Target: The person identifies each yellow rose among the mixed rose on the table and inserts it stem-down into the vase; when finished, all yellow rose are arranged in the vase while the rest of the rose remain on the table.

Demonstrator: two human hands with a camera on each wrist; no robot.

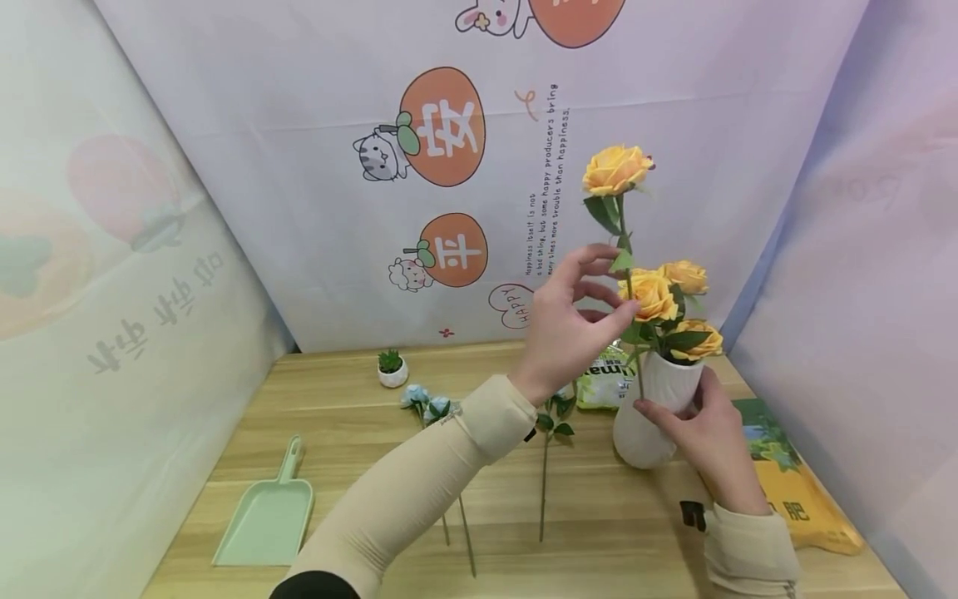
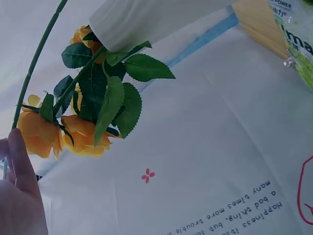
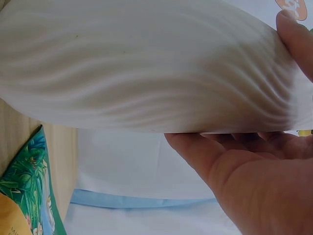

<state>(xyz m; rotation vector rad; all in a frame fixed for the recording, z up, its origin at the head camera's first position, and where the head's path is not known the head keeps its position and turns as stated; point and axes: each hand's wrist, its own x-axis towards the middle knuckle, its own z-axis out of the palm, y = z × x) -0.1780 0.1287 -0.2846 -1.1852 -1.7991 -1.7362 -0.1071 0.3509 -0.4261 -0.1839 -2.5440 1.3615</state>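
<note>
My left hand (image 1: 561, 324) pinches the stem of a yellow artificial rose (image 1: 617, 170) between thumb and fingers. The rose stands upright, and its stem passes in front of the white vase (image 1: 636, 437), the lower end close to my right thumb. My right hand (image 1: 711, 441) grips the vase around its upper body, tilting it to the right. In the right wrist view the thumb and fingers lie on either side of the ribbed vase (image 3: 146, 63). Several yellow roses (image 1: 651, 295) stick out of its mouth; their leaves (image 2: 112, 93) show in the left wrist view.
Blue artificial flowers (image 1: 437, 408) lie mid-table, partly behind my left sleeve, with another leafy stem (image 1: 543, 482) beside them. A green dustpan (image 1: 269, 520) lies left, a small potted succulent (image 1: 392, 368) at the back. A green-white packet (image 1: 604, 383) and a yellow bag (image 1: 804, 499) flank the vase.
</note>
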